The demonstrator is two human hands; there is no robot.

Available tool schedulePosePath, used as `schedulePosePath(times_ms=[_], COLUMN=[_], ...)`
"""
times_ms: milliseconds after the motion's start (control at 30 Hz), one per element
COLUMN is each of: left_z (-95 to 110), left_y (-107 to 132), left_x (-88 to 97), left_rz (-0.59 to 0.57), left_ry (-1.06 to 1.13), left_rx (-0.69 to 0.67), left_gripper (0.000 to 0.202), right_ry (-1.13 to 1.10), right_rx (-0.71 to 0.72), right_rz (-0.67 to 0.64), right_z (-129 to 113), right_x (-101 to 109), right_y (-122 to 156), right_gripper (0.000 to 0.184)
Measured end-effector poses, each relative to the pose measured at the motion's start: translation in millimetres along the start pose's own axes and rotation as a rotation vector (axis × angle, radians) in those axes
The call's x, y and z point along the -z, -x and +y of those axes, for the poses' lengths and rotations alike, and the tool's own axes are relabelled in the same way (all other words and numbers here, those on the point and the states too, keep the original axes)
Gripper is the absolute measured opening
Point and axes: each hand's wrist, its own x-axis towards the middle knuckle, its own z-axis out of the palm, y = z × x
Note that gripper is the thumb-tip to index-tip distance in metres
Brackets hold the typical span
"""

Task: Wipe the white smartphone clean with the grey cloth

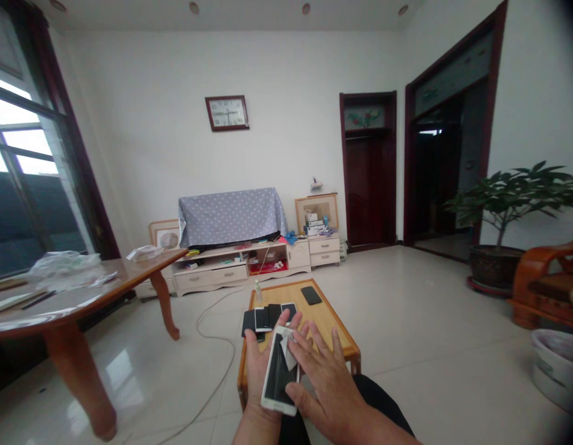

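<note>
At the far left, a wooden table surface (128, 278) on curved legs carries a crumpled clear plastic bag (63, 270) and some papers. A pale cable (216, 346) trails across the glossy tile floor toward a cream low cabinet (207, 272), which stands against the wall under a blue polka-dot cloth (230, 216).

In the middle, a low wooden surface (323, 321) sits directly in front of the person. On it, a row of overlapping dark-screened smartphones (265, 318) lies near the left edge, and a lone black smartphone (311, 295) lies apart toward the far edge. The left grip (256, 364) is closed around a white smartphone (279, 371), which rests tilted against the palm with the fingers rising behind it, the screen facing up and the phone's lower end jutting below the hand. A pale wipe (290, 352) lies against the upper part of that screen.

Just to the right, the right grip (326, 377) is spread wide open above the phone, its fingers beside the wipe, and it visibly has hold of nothing.

At the far right stand a potted broadleaf plant (504, 204), a carved wooden chair (550, 284) and a white basin (555, 364).
</note>
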Motion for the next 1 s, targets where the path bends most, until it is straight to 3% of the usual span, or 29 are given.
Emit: schedulePosePath(times_ms=[133, 300, 600, 833, 1000], left_z=[-8.6, 4.4, -5.0, 5.8, -1.9], left_y=[-5.0, 2.4, 0.9, 6.3, 1.9], left_x=[1.6, 8.0, -0.7, 16.4, 14.6], left_rz=[0.032, -0.023, 0.002, -0.008, 0.046], left_ry=[-0.008, -0.010, 0.026, 0.021, 0.025], left_rx=[0.022, 0.004, 0.062, 0.016, 0.065], left_gripper=[0.093, 0.098, 0.097, 0.096, 0.102], right_ry=[-0.013, -0.021, -0.056, -0.072, -0.033], right_rx=[-0.003, -0.023, -0.045, 0.295, 0.081], right_rz=[-0.011, -0.035, -0.070, -0.126, -0.062], right_z=[-3.4, 1.3, 3.6, -3.9, 2.7], right_x=[2.3, 0.5, -3.2, -8.1, -5.5], right_y=[-7.0, -2.0, -5.1, 11.4, 0.2], right_gripper=[0.069, 0.068, 0.071, 0.074, 0.073])
